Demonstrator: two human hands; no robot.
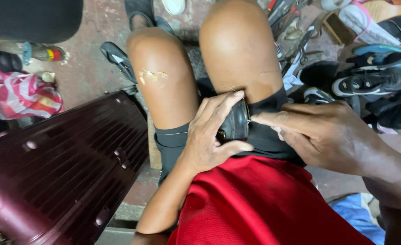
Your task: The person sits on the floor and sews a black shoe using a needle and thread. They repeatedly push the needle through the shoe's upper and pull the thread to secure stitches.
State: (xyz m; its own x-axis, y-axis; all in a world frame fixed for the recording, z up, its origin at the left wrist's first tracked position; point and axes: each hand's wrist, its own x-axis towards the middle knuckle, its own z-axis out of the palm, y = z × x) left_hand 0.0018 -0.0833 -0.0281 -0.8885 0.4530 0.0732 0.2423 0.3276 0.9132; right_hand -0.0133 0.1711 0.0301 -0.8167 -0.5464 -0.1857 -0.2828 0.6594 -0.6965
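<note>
I look down at my lap, with bare knees, black shorts and a red shirt. My left hand [212, 134] is wrapped around a small dark shoe-like object [235, 122] resting between my thighs. My right hand [321, 136] comes in from the right, its fingertips pinched at the object's edge, where a thin thread runs off. Most of the object is hidden under my left fingers.
A dark maroon ribbed suitcase [69, 168] lies at my left. Several shoes and sneakers [373, 81] are piled on the floor at the right. Tools [284, 18] lie beyond my right knee. A striped red and white cloth [21, 95] and a bottle [41, 52] sit at far left.
</note>
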